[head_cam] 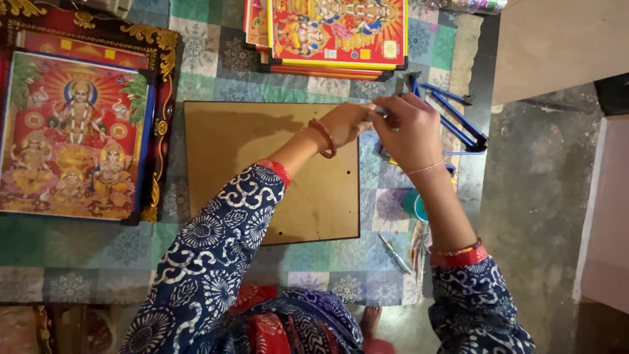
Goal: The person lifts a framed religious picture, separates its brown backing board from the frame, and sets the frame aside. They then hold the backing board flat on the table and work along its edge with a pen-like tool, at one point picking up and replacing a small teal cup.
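Soft, even light falls on my brown backing board (262, 157); my arms cast faint shadows across it. Corners beyond it look dimmer, slightly blurred.

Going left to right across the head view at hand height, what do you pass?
Framed religious picture → brown backing board → left hand → right hand → blue-handled tool → grey floor → pale panel at the right edge.

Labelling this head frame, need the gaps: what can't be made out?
- Small item pinched between left hand and right hand: hidden by fingers, too small.
- Blue-handled tool: its head is behind the right hand.
- Stack of prints: cut off by top edge.
- Teal object: mostly covered by right forearm.
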`<control>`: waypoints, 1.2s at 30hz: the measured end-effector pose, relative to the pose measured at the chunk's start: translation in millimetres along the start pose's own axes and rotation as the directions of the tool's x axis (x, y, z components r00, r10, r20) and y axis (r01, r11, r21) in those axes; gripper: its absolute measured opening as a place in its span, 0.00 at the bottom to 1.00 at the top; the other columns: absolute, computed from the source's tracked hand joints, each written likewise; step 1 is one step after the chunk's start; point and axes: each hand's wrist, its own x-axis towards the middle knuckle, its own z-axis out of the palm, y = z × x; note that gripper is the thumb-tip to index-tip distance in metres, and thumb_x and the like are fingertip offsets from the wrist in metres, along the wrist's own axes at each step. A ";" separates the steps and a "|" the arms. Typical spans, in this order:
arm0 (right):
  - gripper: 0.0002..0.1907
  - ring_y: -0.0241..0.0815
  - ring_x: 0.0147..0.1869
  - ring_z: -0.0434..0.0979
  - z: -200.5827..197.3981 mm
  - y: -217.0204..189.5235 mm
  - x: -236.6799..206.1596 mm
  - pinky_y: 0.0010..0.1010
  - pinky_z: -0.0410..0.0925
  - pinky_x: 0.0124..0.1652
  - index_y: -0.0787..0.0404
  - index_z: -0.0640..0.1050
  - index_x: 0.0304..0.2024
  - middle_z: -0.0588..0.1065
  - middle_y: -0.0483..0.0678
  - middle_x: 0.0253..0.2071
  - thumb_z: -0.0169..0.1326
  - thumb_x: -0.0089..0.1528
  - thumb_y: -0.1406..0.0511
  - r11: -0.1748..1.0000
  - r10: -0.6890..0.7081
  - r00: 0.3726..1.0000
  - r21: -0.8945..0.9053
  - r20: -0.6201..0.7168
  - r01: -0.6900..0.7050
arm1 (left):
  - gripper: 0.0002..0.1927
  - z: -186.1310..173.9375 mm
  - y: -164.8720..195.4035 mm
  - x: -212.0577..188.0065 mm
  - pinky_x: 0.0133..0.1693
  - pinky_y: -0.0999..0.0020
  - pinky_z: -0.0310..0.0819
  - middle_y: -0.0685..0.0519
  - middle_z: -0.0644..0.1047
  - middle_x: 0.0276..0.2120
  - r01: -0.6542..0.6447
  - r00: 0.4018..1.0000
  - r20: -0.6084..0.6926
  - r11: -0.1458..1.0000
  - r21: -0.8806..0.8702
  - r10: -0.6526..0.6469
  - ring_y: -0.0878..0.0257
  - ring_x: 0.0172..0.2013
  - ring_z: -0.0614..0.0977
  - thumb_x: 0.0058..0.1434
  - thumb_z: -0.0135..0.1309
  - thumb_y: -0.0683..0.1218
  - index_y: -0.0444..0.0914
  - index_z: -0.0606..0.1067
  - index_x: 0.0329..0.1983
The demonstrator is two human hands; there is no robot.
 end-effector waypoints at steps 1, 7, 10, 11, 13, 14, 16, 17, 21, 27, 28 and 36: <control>0.11 0.41 0.31 0.80 2.2 -0.3 -0.3 0.29 0.73 0.33 0.63 0.83 0.44 0.76 0.50 0.32 0.67 0.60 0.68 1.000 -0.008 1.000 -0.015 -0.027 0.007 | 0.11 -0.9 3.5 -0.3 0.47 0.54 0.77 0.41 0.81 0.44 0.013 1.000 -0.005 1.000 0.021 -0.013 0.44 0.46 0.83 0.66 0.53 0.45 0.37 0.77 0.50; 0.05 0.43 0.28 0.78 12.9 0.2 -0.5 0.33 0.69 0.31 0.61 0.84 0.39 0.75 0.50 0.28 0.67 0.61 0.68 0.983 0.113 0.986 -0.134 -0.121 -0.129 | 0.13 14.4 16.0 1.2 0.46 0.49 0.74 0.40 0.80 0.43 0.148 0.985 -0.115 0.979 0.141 -0.132 0.41 0.47 0.80 0.66 0.54 0.45 0.37 0.74 0.52; 0.06 0.40 0.30 0.81 7.6 0.9 -2.2 0.31 0.72 0.33 0.61 0.82 0.41 0.78 0.47 0.29 0.66 0.64 0.66 0.982 0.182 0.982 -0.044 -0.059 -0.185 | 0.12 23.7 11.7 4.2 0.47 0.50 0.75 0.41 0.81 0.45 0.112 0.989 -0.115 0.980 0.162 -0.094 0.41 0.48 0.81 0.66 0.51 0.43 0.41 0.76 0.52; 0.08 0.41 0.31 0.81 2.3 1.6 -3.2 0.31 0.72 0.33 0.61 0.82 0.42 0.78 0.48 0.31 0.66 0.62 0.66 0.986 0.155 0.987 -0.055 -0.030 -0.157 | 0.14 24.9 9.3 5.0 0.48 0.50 0.75 0.41 0.82 0.45 0.075 0.993 -0.098 0.981 0.179 -0.059 0.41 0.48 0.81 0.66 0.49 0.41 0.42 0.76 0.53; 0.12 0.42 0.32 0.81 -11.5 3.1 -5.4 0.32 0.72 0.34 0.61 0.83 0.44 0.78 0.49 0.33 0.67 0.58 0.66 0.993 0.097 0.995 -0.070 0.034 -0.094 | 0.15 24.7 4.9 7.0 0.47 0.49 0.74 0.40 0.81 0.44 0.074 0.995 -0.071 0.983 0.167 -0.063 0.41 0.48 0.80 0.65 0.49 0.41 0.42 0.75 0.55; 0.12 0.43 0.34 0.80 -14.7 3.0 -5.7 0.32 0.72 0.35 0.60 0.83 0.45 0.77 0.51 0.35 0.67 0.59 0.67 0.995 0.072 0.997 -0.075 0.034 -0.069 | 0.16 23.9 3.2 7.5 0.46 0.48 0.73 0.39 0.81 0.43 0.110 0.993 -0.055 0.985 0.136 -0.103 0.40 0.47 0.80 0.66 0.50 0.42 0.40 0.74 0.56; 0.11 0.45 0.36 0.79 -20.6 2.5 -8.0 0.32 0.72 0.36 0.60 0.84 0.46 0.75 0.53 0.40 0.66 0.60 0.68 0.995 0.032 0.999 -0.092 0.030 -0.030 | 0.16 22.8 1.4 7.0 0.44 0.47 0.73 0.38 0.80 0.41 0.110 0.994 -0.024 0.988 0.105 -0.108 0.38 0.46 0.79 0.66 0.52 0.43 0.37 0.72 0.56; 0.10 0.44 0.36 0.80 -21.4 2.0 -8.1 0.32 0.72 0.36 0.60 0.84 0.45 0.76 0.52 0.39 0.65 0.61 0.68 0.997 0.043 0.998 -0.065 0.045 -0.040 | 0.15 21.1 0.6 5.9 0.44 0.46 0.73 0.38 0.80 0.41 0.077 0.997 -0.019 0.991 0.109 -0.076 0.38 0.46 0.79 0.66 0.53 0.43 0.36 0.72 0.55; 0.08 0.46 0.34 0.79 -15.6 1.2 -3.5 0.34 0.71 0.36 0.60 0.84 0.42 0.76 0.50 0.35 0.66 0.61 0.68 0.998 0.006 0.998 -0.061 0.066 -0.002 | 0.16 15.8 -2.3 0.5 0.43 0.45 0.72 0.37 0.80 0.40 0.025 1.000 -0.014 0.990 0.138 -0.023 0.37 0.43 0.80 0.65 0.54 0.44 0.35 0.73 0.55; 0.07 0.47 0.31 0.78 -2.9 -1.0 0.5 0.35 0.71 0.34 0.61 0.84 0.39 0.76 0.51 0.32 0.68 0.59 0.68 0.995 0.004 0.999 -0.097 0.041 0.000 | 0.12 13.2 -4.8 -8.2 0.41 0.48 0.73 0.36 0.79 0.36 0.059 0.997 -0.060 0.995 0.081 -0.054 0.38 0.42 0.80 0.66 0.54 0.44 0.35 0.74 0.51; 0.07 0.47 0.30 0.78 -0.6 -1.1 0.8 0.35 0.71 0.33 0.62 0.84 0.39 0.75 0.51 0.31 0.69 0.59 0.67 0.994 0.008 0.999 -0.108 0.035 -0.004 | 0.12 12.5 -4.8 -8.5 0.42 0.49 0.74 0.37 0.79 0.37 0.043 0.998 -0.059 0.996 0.084 -0.038 0.39 0.42 0.80 0.66 0.54 0.43 0.35 0.74 0.50; 0.08 0.42 0.28 0.79 13.9 0.2 -2.6 0.30 0.71 0.31 0.62 0.83 0.37 0.75 0.50 0.31 0.69 0.59 0.67 0.996 0.039 0.997 -0.081 -0.068 -0.045 | 0.12 7.5 -0.1 -5.2 0.46 0.53 0.75 0.38 0.81 0.43 0.093 0.995 -0.026 0.993 0.070 -0.092 0.41 0.47 0.81 0.65 0.54 0.41 0.36 0.76 0.52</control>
